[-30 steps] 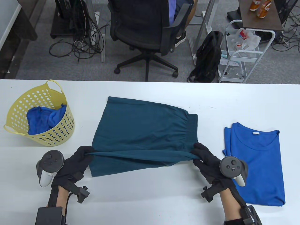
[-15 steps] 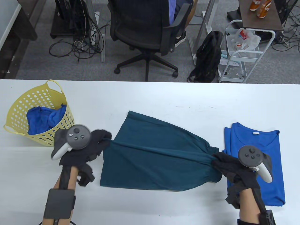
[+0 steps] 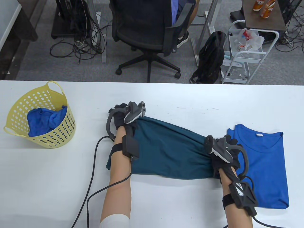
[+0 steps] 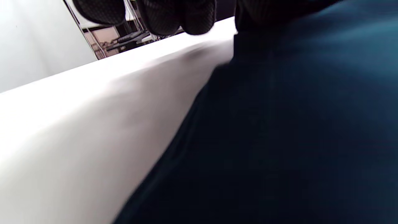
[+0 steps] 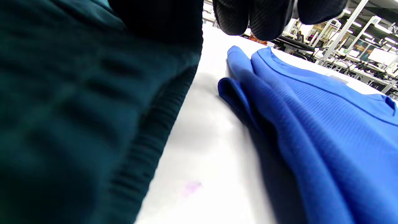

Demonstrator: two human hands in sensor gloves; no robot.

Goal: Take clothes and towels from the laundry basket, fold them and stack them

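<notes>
While each gloved hand pinches an end of the teal shorts' [image 3: 171, 152] far edge — left hand [image 3: 123, 114] at the hem corner, right hand [image 3: 225, 149] at the elastic waistband [image 5: 146, 149] — the folded garment lies mid-table, beside the folded blue T-shirt [image 3: 261, 163]. Soft, light, limp cloth: best held at the corners. Only the table view shows the yellow laundry basket [image 3: 14, 114]; the right wrist view alone shows waistband ribbing.
</notes>
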